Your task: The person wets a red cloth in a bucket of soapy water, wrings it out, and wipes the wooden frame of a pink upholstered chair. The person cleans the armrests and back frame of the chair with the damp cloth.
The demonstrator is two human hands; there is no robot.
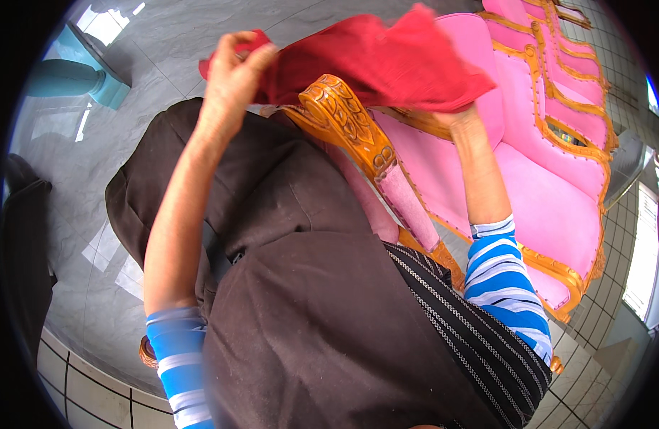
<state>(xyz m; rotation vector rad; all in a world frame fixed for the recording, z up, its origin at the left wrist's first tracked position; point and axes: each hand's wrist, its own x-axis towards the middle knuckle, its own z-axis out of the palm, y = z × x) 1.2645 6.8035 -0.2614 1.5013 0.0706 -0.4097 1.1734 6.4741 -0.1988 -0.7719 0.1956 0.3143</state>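
A red cloth (pixel 372 61) is stretched out in front of me, slightly blurred, above the carved wooden armrest (pixel 351 123) of the seat I sit on. My left hand (pixel 235 67) has the cloth's left end between thumb and fingers. At the lower right corner, my right hand (pixel 457 117) grips it from beneath; the cloth hides most of those fingers. Dark brown fabric (pixel 319 311) covers my lap and knees. Beside it, a black woven cloth with pale stripes (pixel 458 316) lies at my right side.
Pink upholstered seats (pixel 549 193) with carved, gold-brown wooden frames stand in a row to my right. A turquoise post with a square base (pixel 109 88) rises from the grey marbled floor (pixel 152 48) at upper left. Dark fabric (pixel 26 257) shows at the left rim.
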